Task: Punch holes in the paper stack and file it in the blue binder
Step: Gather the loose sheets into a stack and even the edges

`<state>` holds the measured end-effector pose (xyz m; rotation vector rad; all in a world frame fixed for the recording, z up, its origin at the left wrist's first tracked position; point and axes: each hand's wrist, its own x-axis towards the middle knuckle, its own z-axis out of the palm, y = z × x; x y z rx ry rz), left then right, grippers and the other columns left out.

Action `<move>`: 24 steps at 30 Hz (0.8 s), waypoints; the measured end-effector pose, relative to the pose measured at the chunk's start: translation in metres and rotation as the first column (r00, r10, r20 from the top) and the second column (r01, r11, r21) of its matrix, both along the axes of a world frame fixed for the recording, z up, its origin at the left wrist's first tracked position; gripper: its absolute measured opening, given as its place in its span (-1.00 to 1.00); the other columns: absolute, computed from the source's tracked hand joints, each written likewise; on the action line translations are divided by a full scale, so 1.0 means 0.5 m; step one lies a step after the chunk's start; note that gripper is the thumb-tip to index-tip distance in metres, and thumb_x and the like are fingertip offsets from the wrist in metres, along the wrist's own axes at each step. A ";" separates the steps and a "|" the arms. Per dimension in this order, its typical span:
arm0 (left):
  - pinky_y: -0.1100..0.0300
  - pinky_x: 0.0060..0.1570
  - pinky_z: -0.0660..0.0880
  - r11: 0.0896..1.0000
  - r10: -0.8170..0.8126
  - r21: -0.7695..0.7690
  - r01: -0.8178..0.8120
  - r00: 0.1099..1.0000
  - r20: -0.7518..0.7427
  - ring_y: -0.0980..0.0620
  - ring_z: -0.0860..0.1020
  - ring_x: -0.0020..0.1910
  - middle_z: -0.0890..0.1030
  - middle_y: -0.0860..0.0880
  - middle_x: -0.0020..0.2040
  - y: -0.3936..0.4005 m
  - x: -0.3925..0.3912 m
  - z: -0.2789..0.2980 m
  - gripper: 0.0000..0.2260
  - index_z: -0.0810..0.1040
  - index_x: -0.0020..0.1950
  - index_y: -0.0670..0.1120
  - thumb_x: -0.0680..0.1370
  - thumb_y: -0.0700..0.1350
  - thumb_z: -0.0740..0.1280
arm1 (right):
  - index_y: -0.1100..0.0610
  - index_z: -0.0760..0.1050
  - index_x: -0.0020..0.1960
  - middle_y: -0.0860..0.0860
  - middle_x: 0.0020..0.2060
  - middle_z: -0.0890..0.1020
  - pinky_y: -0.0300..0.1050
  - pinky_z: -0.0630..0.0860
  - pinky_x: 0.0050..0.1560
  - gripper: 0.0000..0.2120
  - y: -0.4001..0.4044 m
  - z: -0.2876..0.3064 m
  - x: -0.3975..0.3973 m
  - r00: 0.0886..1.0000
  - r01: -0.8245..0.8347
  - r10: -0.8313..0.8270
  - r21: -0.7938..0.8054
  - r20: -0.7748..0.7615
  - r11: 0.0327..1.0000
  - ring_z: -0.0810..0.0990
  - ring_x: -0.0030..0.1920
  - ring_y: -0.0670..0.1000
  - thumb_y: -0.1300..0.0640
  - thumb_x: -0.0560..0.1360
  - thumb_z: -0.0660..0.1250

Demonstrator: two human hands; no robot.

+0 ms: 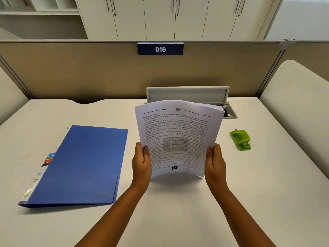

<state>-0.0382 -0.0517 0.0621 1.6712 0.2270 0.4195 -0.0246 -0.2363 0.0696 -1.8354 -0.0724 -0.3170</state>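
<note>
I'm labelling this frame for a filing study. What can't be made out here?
- Paper stack, head view: print too small and upside down to read; sheet count hidden.
- Blue binder: closed cover hides the rings.
- Green hole punch: too small for detail.

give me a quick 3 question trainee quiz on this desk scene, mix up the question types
1. True or false: the blue binder lies closed on the desk.
2. Which hand is nearer the green hole punch? A) left hand B) right hand
3. Fill in: the paper stack is held by ____ hands, with its print upside down to the camera.

Key
1. True: its cover is shut and flat.
2. B: the right hand grips the stack's edge on the punch's side; the left hand is on the binder's side.
3. Both.
</note>
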 end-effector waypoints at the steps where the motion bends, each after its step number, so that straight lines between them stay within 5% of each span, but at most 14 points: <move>1: 0.34 -0.21 0.48 1.000 -0.003 0.002 0.003 1.000 -0.010 0.00 0.53 -0.01 0.49 0.08 -0.05 0.000 0.000 -0.003 -0.86 0.32 0.14 0.03 0.59 -0.08 0.09 | 0.05 0.30 0.00 -0.15 -0.16 0.50 -0.47 0.49 -0.29 -0.75 0.000 -0.002 0.001 1.000 -0.003 0.003 0.000 -0.006 1.000 0.53 -0.12 -0.09 -0.06 0.48 -0.04; 12: 0.34 -0.24 0.47 0.999 0.036 0.034 -0.031 0.986 -0.165 0.02 0.51 -0.07 0.48 0.08 -0.11 0.012 -0.011 -0.059 -0.92 0.34 0.06 -0.05 0.60 -0.15 0.10 | 0.06 0.36 0.05 -0.17 -0.13 0.51 -0.40 0.44 -0.27 -0.86 -0.024 -0.069 0.015 0.988 0.010 -0.023 -0.087 -0.152 0.996 0.52 -0.10 -0.10 0.12 0.61 0.03; 18: 0.42 -0.43 0.47 0.996 0.064 0.076 -0.047 0.969 -0.240 0.09 0.57 -0.23 0.54 0.06 -0.18 0.026 -0.013 -0.070 -0.90 0.41 -0.07 -0.10 0.58 -0.11 0.15 | 0.10 0.41 0.02 -0.06 -0.16 0.52 -0.36 0.38 -0.27 -0.82 -0.038 -0.093 0.013 0.974 0.054 -0.096 -0.198 -0.206 0.979 0.51 -0.20 -0.11 0.07 0.60 0.06; 24: 0.21 -0.24 0.53 0.999 0.040 0.017 -0.037 0.901 -0.432 -0.03 0.58 -0.19 0.60 -0.09 -0.09 0.030 -0.009 -0.104 -0.89 0.49 -0.05 -0.12 0.56 -0.13 0.20 | 0.23 0.47 0.13 0.06 -0.02 0.56 -0.19 0.35 -0.07 -0.76 -0.050 -0.130 0.016 0.928 0.034 -0.151 -0.325 -0.342 0.945 0.47 -0.10 -0.01 0.16 0.59 0.08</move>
